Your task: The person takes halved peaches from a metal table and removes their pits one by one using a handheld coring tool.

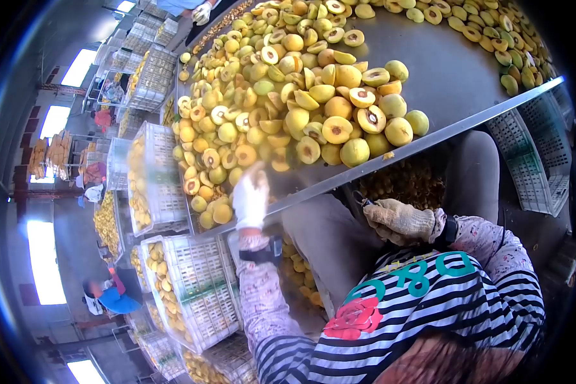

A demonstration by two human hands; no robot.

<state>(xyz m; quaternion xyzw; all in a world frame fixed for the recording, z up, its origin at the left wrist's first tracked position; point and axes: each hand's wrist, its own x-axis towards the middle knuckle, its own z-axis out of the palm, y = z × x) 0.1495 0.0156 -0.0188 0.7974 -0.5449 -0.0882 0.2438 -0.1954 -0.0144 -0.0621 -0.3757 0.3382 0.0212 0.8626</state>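
Note:
My left hand, in a white glove, is over the near rim of the metal table, beside the heaped yellow stone fruit. Its fingertips are blurred, so I cannot tell whether they hold anything. Many fruits are cut in half, some with a brown stone or hollow showing. My right hand, in a beige knitted glove, is closed above my lap, below the table edge. From its fingers sticks the end of a small dark tool; its kind is hidden by the glove.
White plastic crates full of yellow fruit stand stacked on the left. Another crate leans under the table at right. Brown pieces lie below, between my knees. A co-worker's gloved hand shows at the top; another person is far left.

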